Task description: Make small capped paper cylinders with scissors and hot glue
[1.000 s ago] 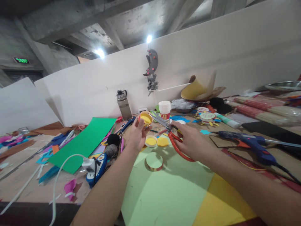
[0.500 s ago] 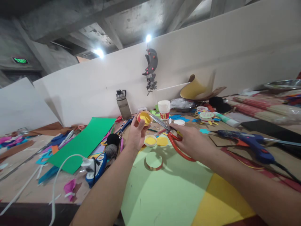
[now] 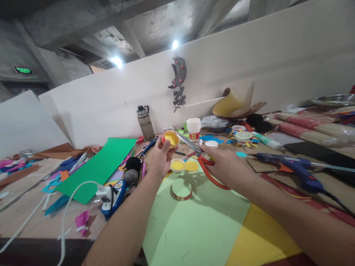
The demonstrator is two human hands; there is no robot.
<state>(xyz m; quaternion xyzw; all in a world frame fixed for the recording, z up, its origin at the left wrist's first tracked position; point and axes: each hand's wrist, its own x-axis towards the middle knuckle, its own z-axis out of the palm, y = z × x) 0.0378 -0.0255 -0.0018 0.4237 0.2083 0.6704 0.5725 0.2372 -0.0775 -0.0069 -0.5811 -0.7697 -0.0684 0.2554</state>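
Note:
My left hand (image 3: 162,157) is closed around a short cut-down paper cup (image 3: 171,139) with yellow inside, tilted so its opening faces me. In my right hand (image 3: 222,162) are scissors (image 3: 203,159) with red-orange handles; their blades point up and left, the tips at the cup's right rim. Below the cup lie a shallow cup base (image 3: 177,166) with a yellow inside and a yellow paper disc (image 3: 191,166). A cut paper ring (image 3: 182,197) rests on the light green sheet (image 3: 199,229) nearer me.
Stacked paper cups (image 3: 193,129) and a water bottle (image 3: 145,123) stand at the back. On the right lies a blue glue gun (image 3: 296,170). A green sheet (image 3: 98,166), a power strip (image 3: 114,201) and its white cable (image 3: 65,221) occupy the left.
Hardly anything differs. The scissors and my right hand have shifted very slightly, while the cup stays in my left hand at almost the same spot.

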